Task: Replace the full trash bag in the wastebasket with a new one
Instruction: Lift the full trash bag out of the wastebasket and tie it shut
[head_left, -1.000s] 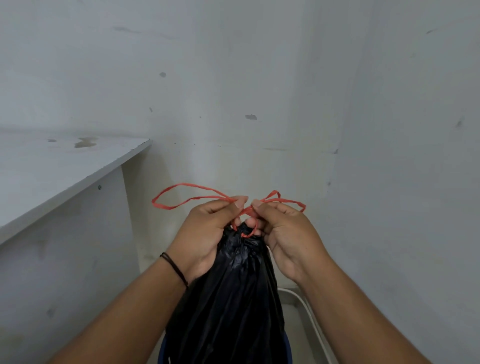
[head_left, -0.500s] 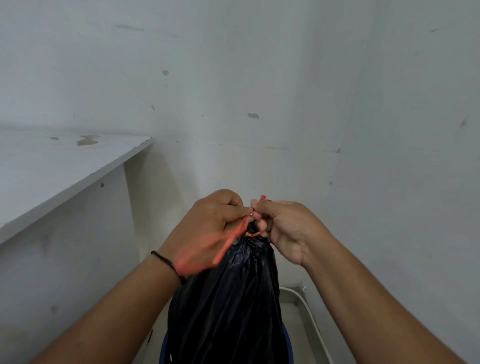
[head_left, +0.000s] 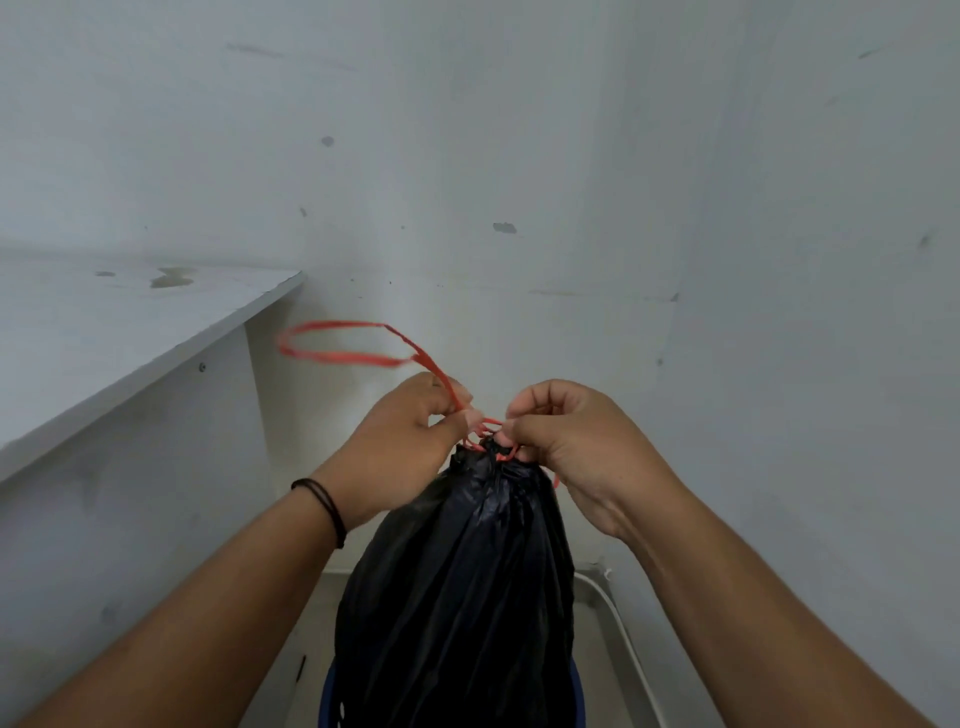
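both hands are up at the gathered neck of the black trash bag (head_left: 462, 582), which hangs stretched between them and the blue wastebasket (head_left: 328, 699) below, its lower part down inside the rim. the left hand (head_left: 400, 447) has its fingers curled and pinches the red drawstring (head_left: 415, 353), one loop of it whipping out up and away to the left of that hand, blurred. the right hand (head_left: 576, 441) is curled too, thumb and fingertips nipping the red strands right where they cross at the bag's mouth, with a short end trailing down just under its palm. the two hands sit nearly knuckle to knuckle with the knot between them, and i can't make out whether the knot has actually closed or is only a crossing. that's the worry: if the left hand's pinch slips on that thin, slick tape while it pulls, the crossing could spring loose and the neck reopen. pull too hard and the tape could tear through the bag's hem, and a full bag would then have nothing to be lifted by. the flying loop passes near the edge of the white shelf (head_left: 156, 322) off to the left and could snag there. no new bag shows anywhere near either hand.
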